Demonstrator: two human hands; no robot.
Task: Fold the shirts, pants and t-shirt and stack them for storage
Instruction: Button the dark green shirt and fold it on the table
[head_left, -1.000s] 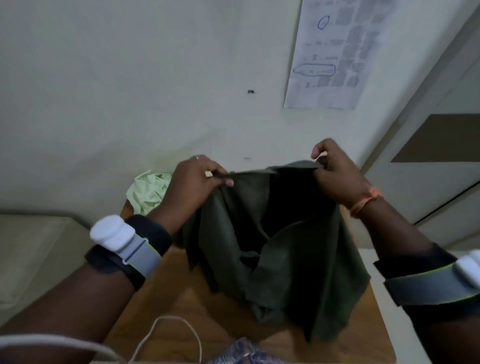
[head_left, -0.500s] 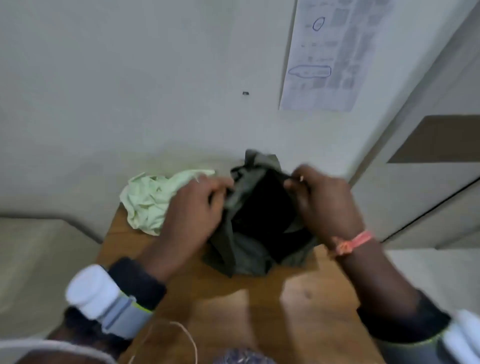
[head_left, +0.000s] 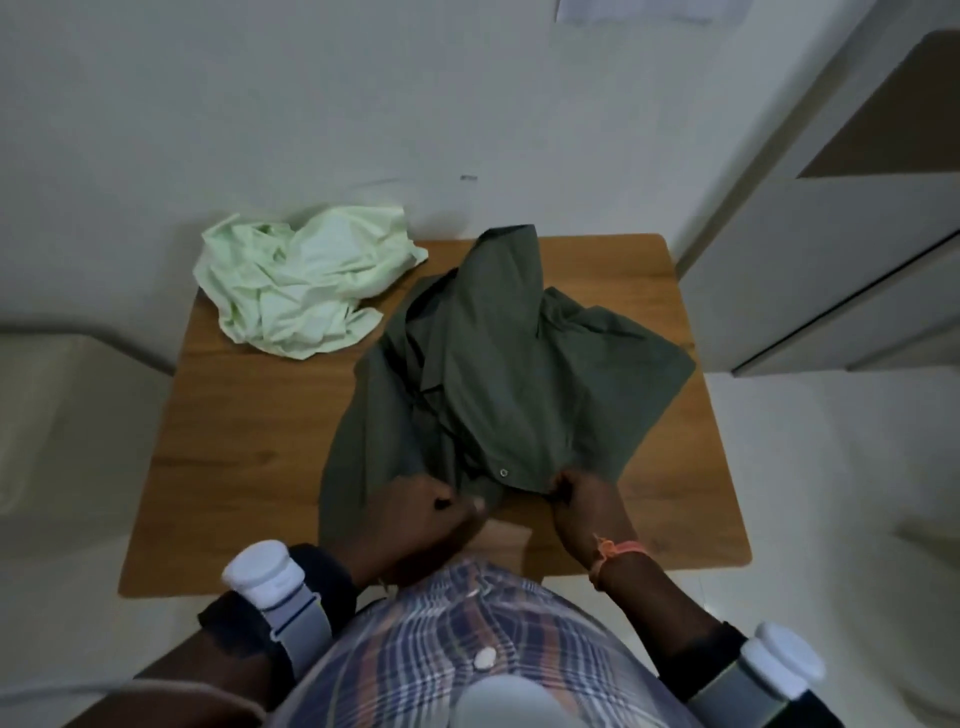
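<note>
Cloth covers the right half of the wooden table (head_left: 244, 447): a dark green garment (head_left: 498, 379) lies rumpled there, stretching away from the person toward the wall. Its near hem sits under both hands, with the left hand (head_left: 421, 506) curled and pinching the edge on one side and the right hand (head_left: 584, 499) pinching it just beside a small metal snap (head_left: 503, 472). A crumpled pale green garment (head_left: 301, 283) rests apart at the table's far left corner.
</note>
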